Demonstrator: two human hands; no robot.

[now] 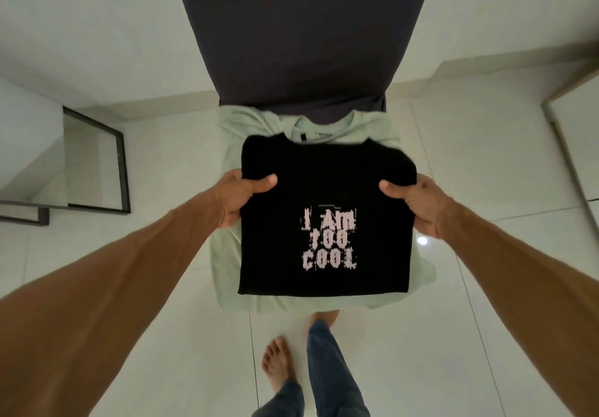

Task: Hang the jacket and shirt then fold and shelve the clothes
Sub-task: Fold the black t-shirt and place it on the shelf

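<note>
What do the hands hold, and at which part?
The black T-shirt, folded: left hand grips its left edge, right hand its right edge, thumbs on top.

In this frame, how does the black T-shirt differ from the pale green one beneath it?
The black T-shirt is folded into a compact rectangle; the pale green T-shirt lies spread and rumpled on the chair. The black one bears an "I Am too cool" print; the green shows only a neck label. The left hand and right hand grip the black one; nothing holds the green. Both necklines point away from the person.
</note>
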